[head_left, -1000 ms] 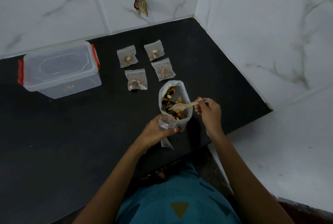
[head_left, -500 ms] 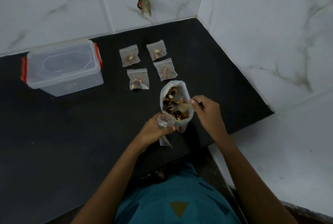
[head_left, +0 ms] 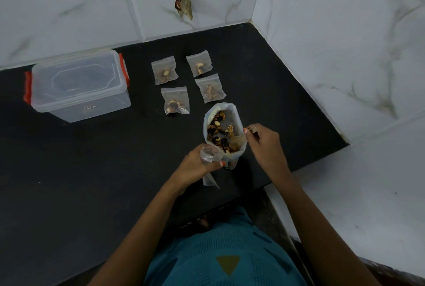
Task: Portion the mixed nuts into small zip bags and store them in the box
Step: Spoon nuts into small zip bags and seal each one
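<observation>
Standing upright, the big bag [head_left: 230, 105] holds mixed nuts [head_left: 217, 129]; four small bags [head_left: 175, 101] hold a few each. The left hand [head_left: 195, 166] grips an empty zip bag [head_left: 208, 158], the right hand [head_left: 264, 143] a spoon [head_left: 236, 143] slanting down into the nuts.

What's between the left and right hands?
Head view: the open nut bag, between the left hand holding an empty zip bag and the right hand holding the spoon.

The black matte countertop [head_left: 92, 182] carries a clear plastic box [head_left: 78, 85] with red latches and a shut lid at the left. To its right lie four small clear zip bags [head_left: 164, 73] holding nuts, in two rows. Just in front of them stands an open white plastic bag of mixed nuts [head_left: 232, 114].
</observation>
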{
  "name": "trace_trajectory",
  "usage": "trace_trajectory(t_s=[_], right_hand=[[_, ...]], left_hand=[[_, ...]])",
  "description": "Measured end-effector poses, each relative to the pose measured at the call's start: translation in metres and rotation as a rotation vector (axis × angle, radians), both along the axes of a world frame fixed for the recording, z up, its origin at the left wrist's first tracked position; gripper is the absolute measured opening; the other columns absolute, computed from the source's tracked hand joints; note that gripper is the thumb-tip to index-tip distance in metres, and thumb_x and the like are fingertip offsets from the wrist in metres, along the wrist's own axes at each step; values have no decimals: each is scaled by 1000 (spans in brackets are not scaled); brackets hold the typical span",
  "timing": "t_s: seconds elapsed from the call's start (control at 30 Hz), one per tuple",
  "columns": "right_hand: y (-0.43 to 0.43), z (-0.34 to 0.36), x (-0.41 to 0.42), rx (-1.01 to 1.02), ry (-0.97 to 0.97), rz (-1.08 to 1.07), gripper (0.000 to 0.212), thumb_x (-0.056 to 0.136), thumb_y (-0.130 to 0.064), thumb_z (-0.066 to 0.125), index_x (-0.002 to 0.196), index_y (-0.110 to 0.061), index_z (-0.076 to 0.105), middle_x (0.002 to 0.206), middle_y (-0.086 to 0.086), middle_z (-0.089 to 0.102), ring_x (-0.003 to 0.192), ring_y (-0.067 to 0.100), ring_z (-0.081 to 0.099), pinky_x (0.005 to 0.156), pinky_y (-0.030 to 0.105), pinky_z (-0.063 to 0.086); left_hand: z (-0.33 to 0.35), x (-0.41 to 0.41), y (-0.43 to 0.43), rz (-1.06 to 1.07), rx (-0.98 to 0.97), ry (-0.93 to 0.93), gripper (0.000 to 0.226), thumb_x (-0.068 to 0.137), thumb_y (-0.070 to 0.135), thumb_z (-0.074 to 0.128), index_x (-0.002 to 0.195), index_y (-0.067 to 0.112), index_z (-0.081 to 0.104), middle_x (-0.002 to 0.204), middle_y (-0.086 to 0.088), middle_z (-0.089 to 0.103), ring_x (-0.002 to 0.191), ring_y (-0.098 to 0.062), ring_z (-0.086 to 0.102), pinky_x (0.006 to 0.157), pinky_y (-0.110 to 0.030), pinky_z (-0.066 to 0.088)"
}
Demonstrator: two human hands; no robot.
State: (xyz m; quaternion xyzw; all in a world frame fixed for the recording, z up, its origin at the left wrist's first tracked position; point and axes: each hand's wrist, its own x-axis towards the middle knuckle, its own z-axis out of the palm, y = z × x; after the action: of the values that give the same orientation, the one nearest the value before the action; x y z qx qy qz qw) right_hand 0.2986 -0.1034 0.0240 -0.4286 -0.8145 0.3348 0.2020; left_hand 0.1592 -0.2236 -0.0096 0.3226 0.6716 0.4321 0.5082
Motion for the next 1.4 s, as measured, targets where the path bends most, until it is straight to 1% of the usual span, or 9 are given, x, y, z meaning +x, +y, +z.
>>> trace_trajectory(t_s=[0.13,0.27,0.4,0.67,0.9,1.03,1.13,1.33,1.4], right_hand=[[-5,-9,-4,-164,138,-176,12,93,-14,51,89,-9,61,72,-3,57,63,1,53,57,7,43],[-3,-20,-2,-396,278,-404,17,93,-17,51,81,-11,61,65,-1,59,59,5,54,58,14,44],[-3,-26,4,-563,386,-492,19,93,-15,52,77,-13,61,66,1,60,59,6,54,53,12,44],[-5,-22,-1,-525,358,-446,20,93,-16,51,75,-14,60,64,0,59,58,6,54,56,15,45],[5,-14,8,-568,397,-497,15,93,-17,51,85,-11,62,70,0,60,63,6,55,58,15,45],[5,-13,9,-550,374,-498,15,93,-18,51,83,-15,61,71,-1,59,64,6,54,61,17,45],[3,-12,9,-577,401,-492,15,93,-17,51,83,-13,61,71,0,59,64,7,54,61,18,46],[6,-6,10,-706,506,-532,14,93,-16,52,85,-11,63,71,1,59,65,8,54,63,20,45],[5,3,11,-723,559,-522,14,93,-16,52,84,-12,62,70,1,58,65,8,53,65,21,45]], left_hand=[[-1,-1,1,-23,-2,-5,28,79,20,71,96,33,54,106,11,60,104,-6,56,85,-19,45],[-3,-1,1,-24,-10,6,28,77,22,72,96,34,54,107,10,61,105,-7,56,87,-21,45],[-1,-2,0,-37,-23,1,29,78,22,71,96,36,52,103,15,58,100,-1,55,79,-16,43],[-3,-1,0,-34,-16,18,32,76,24,73,99,34,54,107,13,59,104,-4,55,82,-16,44],[3,-13,-8,-50,-57,78,36,78,25,72,107,30,51,109,11,56,104,-7,53,80,-19,43],[13,-19,-10,-14,-5,164,44,77,21,72,112,27,47,101,20,50,92,5,49,71,-11,39],[16,-19,-7,37,71,234,47,75,17,74,111,27,46,100,21,49,92,7,48,69,-8,39],[13,-16,4,114,144,328,57,72,15,77,117,26,43,114,12,47,105,0,44,73,-6,38],[11,-15,7,139,166,333,61,71,15,78,120,24,43,117,10,47,107,-2,44,80,-12,43]])
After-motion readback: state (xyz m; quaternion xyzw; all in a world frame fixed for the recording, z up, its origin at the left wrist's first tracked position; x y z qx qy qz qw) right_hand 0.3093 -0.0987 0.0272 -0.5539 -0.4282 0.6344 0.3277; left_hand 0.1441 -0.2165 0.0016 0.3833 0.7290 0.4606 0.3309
